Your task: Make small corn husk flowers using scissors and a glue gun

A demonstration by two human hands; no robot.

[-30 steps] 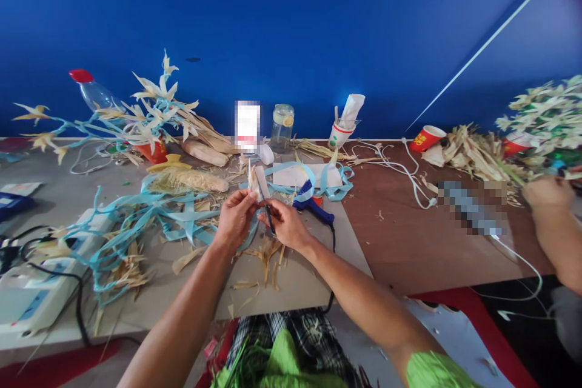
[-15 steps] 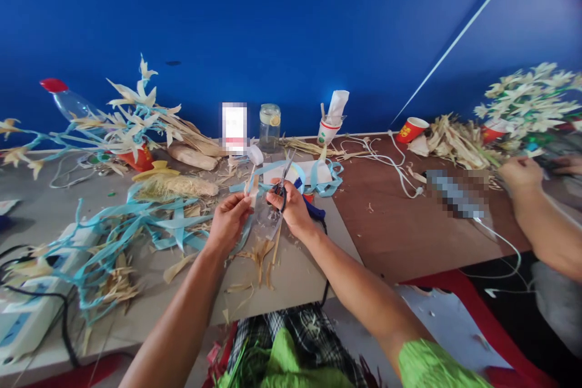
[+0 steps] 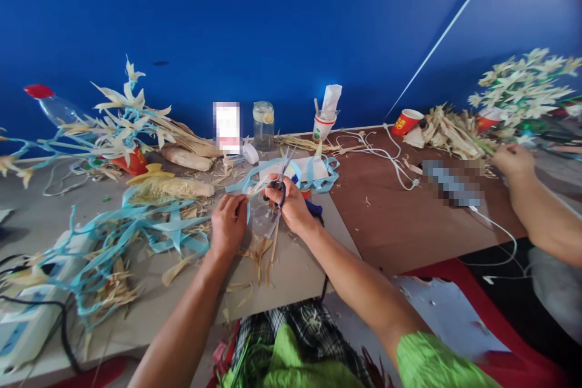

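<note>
1. The left hand (image 3: 230,221) tightly pinched a pale husk strip (image 3: 256,188), which spanned the gap between both hands, seemingly for steadiness.
2. The right hand (image 3: 293,207) curled round scissors (image 3: 286,165), blades angled away, probably for safety.

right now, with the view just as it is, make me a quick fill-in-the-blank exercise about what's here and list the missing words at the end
1. The right hand holds a pair of ____.
2. The clear bottle at the far left has a ____ cap.
3. The tangled ribbons beside the left hand are light ____.
4. The white power strip lies toward the bottom ____ corner of the picture.

Missing words: scissors; red; blue; left
</note>
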